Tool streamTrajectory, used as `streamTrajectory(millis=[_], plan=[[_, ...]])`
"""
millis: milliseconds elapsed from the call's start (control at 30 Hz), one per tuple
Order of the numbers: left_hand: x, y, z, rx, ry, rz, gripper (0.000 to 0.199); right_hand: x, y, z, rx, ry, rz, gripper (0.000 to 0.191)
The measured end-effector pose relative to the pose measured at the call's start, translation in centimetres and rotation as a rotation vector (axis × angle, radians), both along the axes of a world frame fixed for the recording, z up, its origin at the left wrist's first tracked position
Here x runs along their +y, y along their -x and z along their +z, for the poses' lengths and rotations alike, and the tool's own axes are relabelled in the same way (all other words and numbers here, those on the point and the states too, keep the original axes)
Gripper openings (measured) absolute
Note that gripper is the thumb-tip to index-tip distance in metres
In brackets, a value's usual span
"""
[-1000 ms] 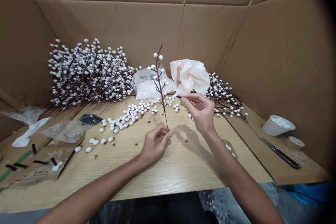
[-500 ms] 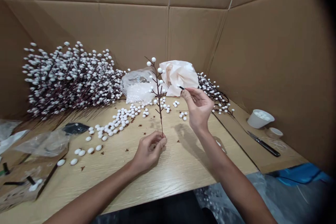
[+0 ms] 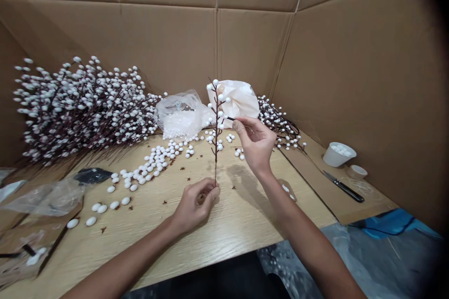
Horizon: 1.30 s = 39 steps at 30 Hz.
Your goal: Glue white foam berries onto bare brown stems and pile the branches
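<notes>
Well inside the table edge [image 3: 224,258], left fingers [image 3: 206,191] clenched on berry stem [image 3: 216,154], right fingers [image 3: 245,122] pinching black stub [image 3: 230,118].

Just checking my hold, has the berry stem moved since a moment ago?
Yes, rightward: the berry stem now overlaps the left edge of the crumpled paper, whereas earlier it stood clear to the paper's left.

There was one left hand [image 3: 195,204], one right hand [image 3: 256,145], one thin brown berry stem [image 3: 216,149], one short black stick [image 3: 230,118], one white cup [image 3: 335,155] and one black-handled knife [image 3: 343,187].
</notes>
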State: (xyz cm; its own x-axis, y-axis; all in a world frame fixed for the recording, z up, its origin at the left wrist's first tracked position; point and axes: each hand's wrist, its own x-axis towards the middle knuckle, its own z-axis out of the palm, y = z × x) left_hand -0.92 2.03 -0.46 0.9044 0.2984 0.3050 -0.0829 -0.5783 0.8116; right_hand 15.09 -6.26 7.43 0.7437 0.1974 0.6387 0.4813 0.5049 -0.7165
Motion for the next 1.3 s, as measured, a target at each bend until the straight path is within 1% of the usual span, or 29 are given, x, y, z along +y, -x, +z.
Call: streamTrajectory(millis=[233,367,800,1000,1300], plan=[[0.1,0.0,0.1,-0.003,-0.019,-0.011,0.013,0.2,-0.1,-0.1,-0.032,0.004,-0.008,0.009],[0.1,0.0,0.0,-0.006,-0.02,-0.007,0.014,0.1,-0.3,-0.1,-0.046,-0.029,-0.033,0.01],[0.1,0.0,0.0,-0.001,-0.042,-0.023,0.014,-0.7,-1.0,0.8,0.0,-0.15,-0.169,0.011],[0.1,0.1,0.0,0.015,-0.053,-0.04,0.014,-0.9,-1.2,1.2,-0.026,-0.192,-0.25,0.01],[-0.1,0.0,0.6,0.086,-0.053,-0.097,0.016,-1.3,-1.3,1.6,-0.067,-0.232,-0.282,0.011]])
